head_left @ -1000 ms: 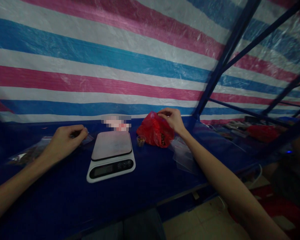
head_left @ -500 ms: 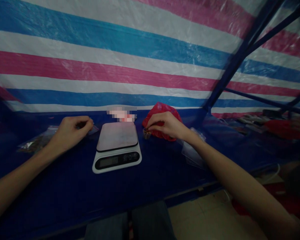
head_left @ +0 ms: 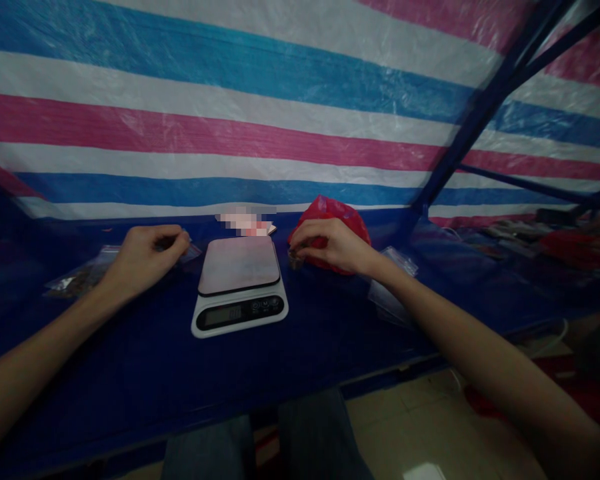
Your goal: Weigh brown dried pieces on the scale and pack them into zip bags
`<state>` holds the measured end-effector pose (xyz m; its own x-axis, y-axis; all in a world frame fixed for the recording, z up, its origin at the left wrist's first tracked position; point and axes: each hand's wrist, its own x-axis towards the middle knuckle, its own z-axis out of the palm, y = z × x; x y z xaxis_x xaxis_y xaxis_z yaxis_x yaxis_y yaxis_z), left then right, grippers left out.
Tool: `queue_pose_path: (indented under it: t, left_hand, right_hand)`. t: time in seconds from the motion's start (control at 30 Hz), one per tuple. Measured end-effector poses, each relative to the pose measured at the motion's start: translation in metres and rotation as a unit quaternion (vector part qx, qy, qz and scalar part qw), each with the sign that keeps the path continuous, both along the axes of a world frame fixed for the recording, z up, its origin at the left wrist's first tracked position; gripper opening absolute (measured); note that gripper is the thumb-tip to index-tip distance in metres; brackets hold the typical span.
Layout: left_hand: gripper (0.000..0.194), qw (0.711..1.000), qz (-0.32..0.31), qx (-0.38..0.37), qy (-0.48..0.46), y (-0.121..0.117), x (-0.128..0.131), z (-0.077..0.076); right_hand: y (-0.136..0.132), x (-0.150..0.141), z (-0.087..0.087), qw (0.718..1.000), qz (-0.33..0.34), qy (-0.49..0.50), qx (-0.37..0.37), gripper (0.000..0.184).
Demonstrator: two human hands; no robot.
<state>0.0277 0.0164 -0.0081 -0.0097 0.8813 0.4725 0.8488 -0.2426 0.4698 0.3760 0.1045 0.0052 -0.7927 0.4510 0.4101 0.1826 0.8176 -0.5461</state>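
Note:
My left hand (head_left: 153, 257) is closed in a pinch left of the scale, its fingertips on a small clear plastic bag (head_left: 194, 252). A white digital kitchen scale (head_left: 240, 267) with a bare weighing plate sits between my hands. Right of it, the fingers of my right hand (head_left: 333, 243) are closed round the top of a small brownish cup (head_left: 295, 263) on the blue table; what is inside is hidden by the fingertips. A red plastic bag (head_left: 325, 208) stands behind this hand.
Clear zip bags (head_left: 83, 277) with brown contents lie near my left forearm. More clear bags (head_left: 387, 300) lie by my right forearm. A pinkish packet (head_left: 260, 229), partly blurred out, is behind the scale. Blue metal bars (head_left: 450, 150) and a striped plastic sheet (head_left: 230, 133) rise behind.
The view has shifted slightly. My right fingers have moved down around the cup's top, covering the brown contents seen before. My left hand holds the same pinch.

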Motion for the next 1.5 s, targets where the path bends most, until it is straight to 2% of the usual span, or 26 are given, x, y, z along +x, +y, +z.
queue_pose_path:
  t: [0.47,0.77,1.0,1.3,1.5]
  left_hand:
    - [0.038,1.0,-0.005,0.001,0.018,0.0003,-0.0028,-0.0012]
    - [0.038,1.0,-0.009,-0.006,0.02,-0.0014,0.0,0.0001]
    - [0.039,1.0,-0.004,-0.006,0.017,-0.0025,0.0011,0.0015]
    - [0.039,1.0,0.0,-0.013,0.013,-0.0022,-0.0003,0.0007]
    - [0.041,1.0,-0.001,-0.013,0.023,-0.0012,-0.0001,0.0001]
  right_hand:
    - [0.0025,0.0008,-0.0009,1.0,0.009,0.0,-0.017,0.013]
    - [0.0028,0.0019,-0.0011,1.0,0.012,0.017,0.004,0.027]
    - [0.0031,0.0014,-0.004,0.999,0.005,0.004,-0.035,0.018]
    - [0.0026,0.0005,0.0001,0.999,0.015,0.038,0.013,0.023]
    - [0.0011,-0.0048,-0.0049,0.998,-0.014,0.055,0.023,0.025]
